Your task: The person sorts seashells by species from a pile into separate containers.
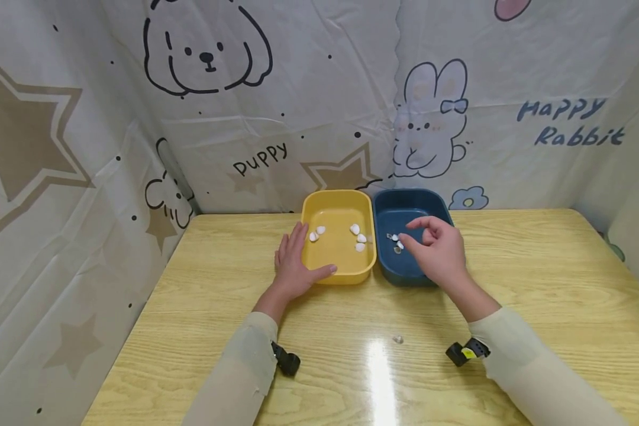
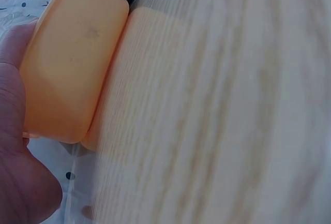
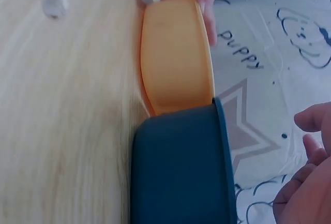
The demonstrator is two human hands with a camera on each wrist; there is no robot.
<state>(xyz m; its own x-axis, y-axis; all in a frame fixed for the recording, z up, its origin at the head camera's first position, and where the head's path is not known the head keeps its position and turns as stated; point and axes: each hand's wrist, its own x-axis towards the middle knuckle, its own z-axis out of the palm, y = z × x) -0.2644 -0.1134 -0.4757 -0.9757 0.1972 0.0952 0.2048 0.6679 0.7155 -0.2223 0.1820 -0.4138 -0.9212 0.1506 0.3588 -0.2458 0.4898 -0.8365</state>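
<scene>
My left hand (image 1: 295,266) rests at the near left corner of a yellow plastic box (image 1: 343,278), thumb along the front rim and fingers extended along the left side. Inside it lie several small white shell-like pieces (image 1: 354,229). Over a dark blue box (image 1: 412,278) hovers my right hand (image 1: 441,251), thumb and index finger apart with a gap, other fingers loosely curled. Small white and greyish pieces (image 1: 397,249) lie in the blue box near the thumb tip. In the right wrist view the fingers (image 3: 310,118) show beside the blue box's rim with nothing visible between them.
The two boxes stand side by side near the back edge of a wood-grain table (image 1: 234,307). One small greyish piece (image 1: 398,339) lies on the tabletop in front of them. A printed cloth (image 1: 319,118) hangs behind the table and along its sides.
</scene>
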